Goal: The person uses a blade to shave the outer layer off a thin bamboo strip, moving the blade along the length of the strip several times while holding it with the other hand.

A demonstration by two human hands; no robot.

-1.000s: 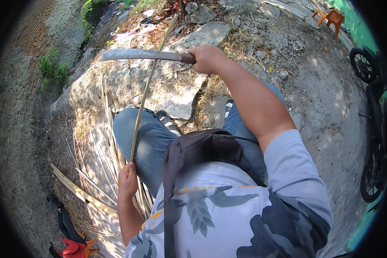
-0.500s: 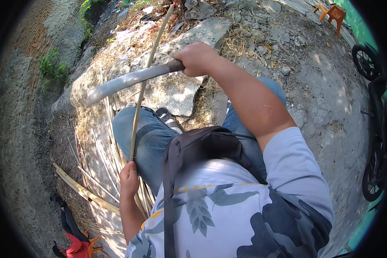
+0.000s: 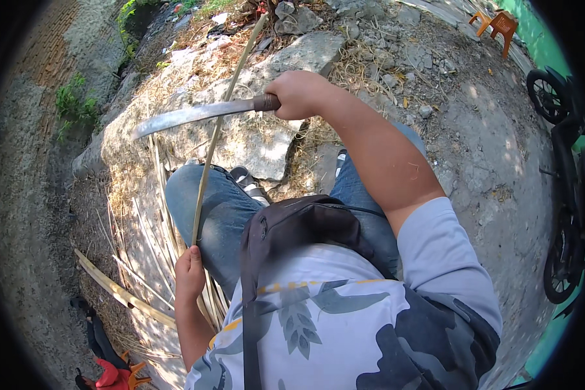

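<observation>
My right hand [image 3: 297, 95] is closed around the brown handle of a machete [image 3: 188, 117]. Its long, slightly curved steel blade points left and crosses over a thin pale strip of wood, probably split bamboo [image 3: 208, 164]. My left hand [image 3: 190, 276] grips that strip at its near end, beside my left knee. From there the strip runs over my jeans and away toward the far rubble. Whether the cutting edge bites into the strip cannot be made out. Several similar split strips [image 3: 151, 244] lie on the ground left of my leg.
A thicker split pole [image 3: 120, 289] lies at the left. Ahead is a broken concrete slab [image 3: 260, 153] with dry shavings around it. A person in red [image 3: 114, 376] sits at lower left. At the right are a motorcycle [image 3: 562, 175] and an orange plastic chair [image 3: 504, 27].
The machete's tip has swung a little away from me, so the blade lies more level across the strip. Both hands keep their grip; the whole view has shifted slightly.
</observation>
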